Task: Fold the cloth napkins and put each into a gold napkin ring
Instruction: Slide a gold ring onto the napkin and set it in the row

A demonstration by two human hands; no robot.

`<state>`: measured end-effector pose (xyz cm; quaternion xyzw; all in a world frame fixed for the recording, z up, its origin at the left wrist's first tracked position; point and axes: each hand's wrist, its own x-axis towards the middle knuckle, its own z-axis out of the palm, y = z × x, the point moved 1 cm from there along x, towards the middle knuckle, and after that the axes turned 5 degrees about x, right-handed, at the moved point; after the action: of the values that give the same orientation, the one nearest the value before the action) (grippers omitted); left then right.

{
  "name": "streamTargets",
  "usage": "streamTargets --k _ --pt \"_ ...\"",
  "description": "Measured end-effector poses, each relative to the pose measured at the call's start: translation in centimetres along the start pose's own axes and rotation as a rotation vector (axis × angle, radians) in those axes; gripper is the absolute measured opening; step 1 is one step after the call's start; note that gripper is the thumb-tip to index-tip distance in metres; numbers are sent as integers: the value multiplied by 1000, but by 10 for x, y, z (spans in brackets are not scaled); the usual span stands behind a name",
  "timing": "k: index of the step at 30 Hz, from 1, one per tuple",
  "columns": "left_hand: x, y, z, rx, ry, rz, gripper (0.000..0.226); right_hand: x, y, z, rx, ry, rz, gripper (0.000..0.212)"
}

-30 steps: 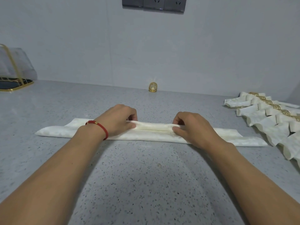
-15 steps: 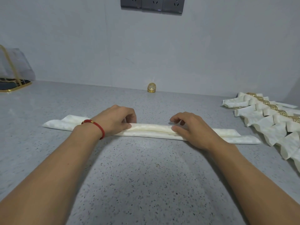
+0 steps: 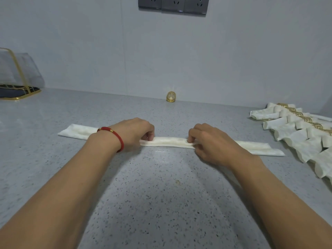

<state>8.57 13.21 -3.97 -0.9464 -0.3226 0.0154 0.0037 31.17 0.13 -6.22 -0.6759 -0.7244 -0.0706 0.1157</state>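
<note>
A cream cloth napkin [image 3: 168, 141] lies folded into a long narrow strip across the grey speckled counter [image 3: 161, 203]. My left hand [image 3: 133, 133], with a red cord on its wrist, pinches the strip left of its middle. My right hand [image 3: 210, 141] pinches the strip right of its middle, fingers curled over the fold. Both ends of the strip stick out past my hands. One gold napkin ring [image 3: 171, 96] stands by the wall, beyond the napkin.
A row of folded napkins in gold rings [image 3: 305, 133] lies at the right edge of the counter. A gold-framed holder on a dark base [image 3: 16, 90] stands at the far left. Wall sockets [image 3: 173, 5] sit high on the wall.
The napkin strip has been folded narrower along its length. Both hands shifted slightly away from me with it and now pinch the tighter fold.
</note>
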Motion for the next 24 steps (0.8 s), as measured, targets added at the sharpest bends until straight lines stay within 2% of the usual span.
streamTargets --k 3,6,9,12,14,18,21,24 --pt "0 0 -3 -112 77 -30 12 -4 -2 -8 44 -45 7 16" --pt "2 3 -1 -209 150 -81 10 -4 -6 -14 20 -39 -12 18" --pt "5 6 5 -216 91 -118 11 -3 -10 -16 -31 -65 -11 29" --pt "9 8 7 -201 72 -117 10 14 -15 -18 23 46 65 47" --pt "10 9 6 -171 72 -117 10 32 -22 -14 146 115 158 48" --pt "12 11 8 -151 37 -126 13 42 -39 32 127 -184 266 76" --pt "9 8 9 -121 -12 -162 16 39 -37 47 113 -244 256 79" --pt "3 5 3 -224 -79 -175 20 39 -36 43 115 -250 263 82"
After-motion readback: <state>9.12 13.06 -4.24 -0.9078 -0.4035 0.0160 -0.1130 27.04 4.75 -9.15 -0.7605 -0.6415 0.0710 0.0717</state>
